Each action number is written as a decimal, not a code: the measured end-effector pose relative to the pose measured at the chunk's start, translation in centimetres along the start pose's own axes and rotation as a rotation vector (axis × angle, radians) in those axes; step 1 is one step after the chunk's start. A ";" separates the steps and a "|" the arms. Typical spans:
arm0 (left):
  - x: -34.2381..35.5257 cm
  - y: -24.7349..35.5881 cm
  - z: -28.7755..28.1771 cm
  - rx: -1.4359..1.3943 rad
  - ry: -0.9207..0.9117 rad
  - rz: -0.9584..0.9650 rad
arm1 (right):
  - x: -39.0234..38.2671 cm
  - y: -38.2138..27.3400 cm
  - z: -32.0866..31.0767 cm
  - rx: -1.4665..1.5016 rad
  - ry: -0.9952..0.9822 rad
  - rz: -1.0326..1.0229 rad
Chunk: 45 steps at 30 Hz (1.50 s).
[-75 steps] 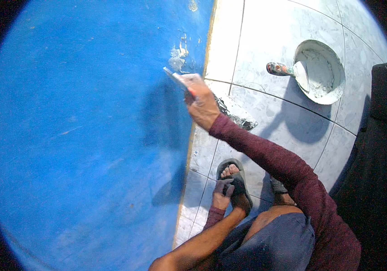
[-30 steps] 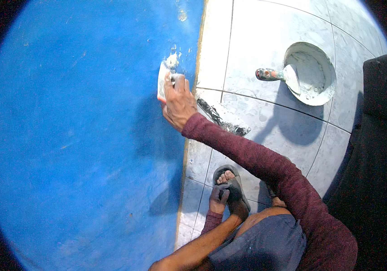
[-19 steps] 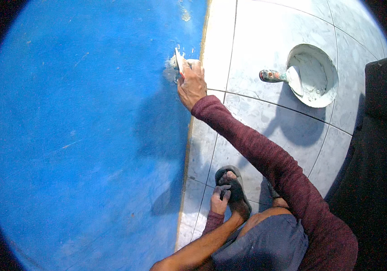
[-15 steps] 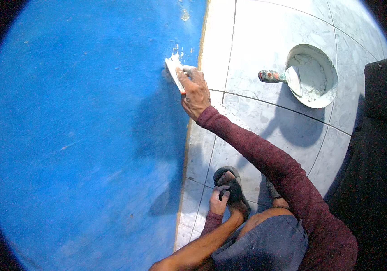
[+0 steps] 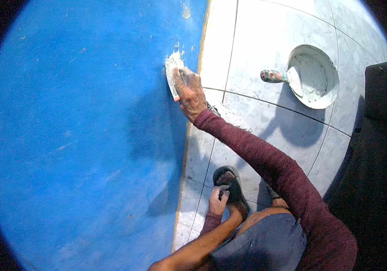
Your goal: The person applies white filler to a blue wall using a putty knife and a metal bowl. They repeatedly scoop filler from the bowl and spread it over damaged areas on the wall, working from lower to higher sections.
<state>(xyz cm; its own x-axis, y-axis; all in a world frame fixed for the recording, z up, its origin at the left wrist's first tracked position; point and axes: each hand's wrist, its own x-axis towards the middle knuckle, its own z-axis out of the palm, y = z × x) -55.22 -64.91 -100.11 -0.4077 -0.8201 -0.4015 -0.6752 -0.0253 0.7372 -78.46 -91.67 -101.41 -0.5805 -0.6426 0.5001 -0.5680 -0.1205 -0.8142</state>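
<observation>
My right hand (image 5: 189, 92) grips a flat putty spreader (image 5: 172, 77), pale with a small orange-red edge at its lower end. The spreader lies against the blue wall (image 5: 76, 135), close to the wall's edge with the floor. White putty (image 5: 174, 58) covers its upper end, and small white smears show on the wall just above. Low in the view, my left hand (image 5: 217, 201) hangs beside my sandalled foot. Its fingers are loosely curled, with a gap between thumb and fingers and nothing visible in it.
On the white tiled floor (image 5: 265, 49) at right stands a round bowl (image 5: 331, 97) of white putty. A putty knife (image 5: 273, 76) rests across its rim, handle pointing left. Dark objects (image 5: 383, 90) stand at the far right. My black sandal (image 5: 235, 192) is near the wall's base.
My right hand has moved slightly down and left, and the spreader has turned to show more of its putty-covered face. The left hand has hardly moved.
</observation>
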 end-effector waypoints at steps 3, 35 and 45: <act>0.0 0.1 -0.2 -0.017 -0.042 -0.088 | -1.2 -0.2 -0.9 0.054 -0.091 0.000; 0.2 -0.1 -0.1 -0.093 -0.055 -0.072 | 2.2 8.7 -2.5 -0.120 0.111 0.014; 0.0 -0.5 0.0 -0.144 -0.080 -0.119 | 2.5 8.2 3.1 -0.184 0.000 0.375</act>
<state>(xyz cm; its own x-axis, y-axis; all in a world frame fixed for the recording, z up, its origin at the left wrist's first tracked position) -54.89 -64.94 -100.44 -0.3817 -0.7586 -0.5280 -0.6291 -0.2053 0.7497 -82.82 -96.61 -107.72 -0.7667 -0.6166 0.1791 -0.4123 0.2590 -0.8734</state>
